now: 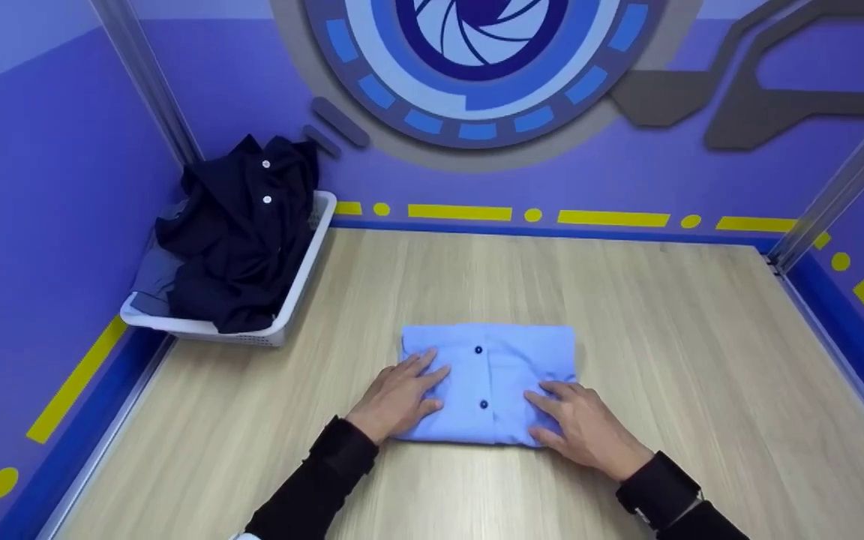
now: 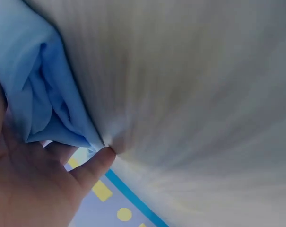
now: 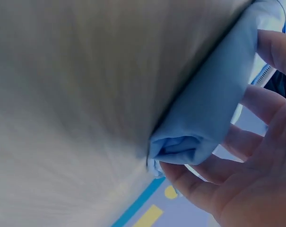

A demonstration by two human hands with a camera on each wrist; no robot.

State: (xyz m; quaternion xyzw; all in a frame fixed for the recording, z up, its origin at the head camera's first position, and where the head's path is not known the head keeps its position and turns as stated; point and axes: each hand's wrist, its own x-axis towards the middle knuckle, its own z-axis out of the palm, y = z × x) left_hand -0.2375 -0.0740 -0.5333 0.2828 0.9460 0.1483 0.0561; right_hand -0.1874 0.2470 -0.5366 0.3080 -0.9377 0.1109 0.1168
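Observation:
A light blue shirt, folded into a flat rectangle, lies on the wooden table with two dark buttons down its middle. On its left part rests my left hand, fingers spread over the cloth. My right hand touches the lower right part with its fingertips and thumb. The left wrist view shows loose folds at the side of the shirt, one finger reaching down to the tabletop. From the right wrist, the shirt's end looks like a thick rolled edge, with my fingers along its top and side.
A white plastic basket stands at the back left, against the walls. It holds a dark shirt with white buttons and some grey cloth. Blue-purple panels with yellow marks enclose the wooden table at the left, back and right.

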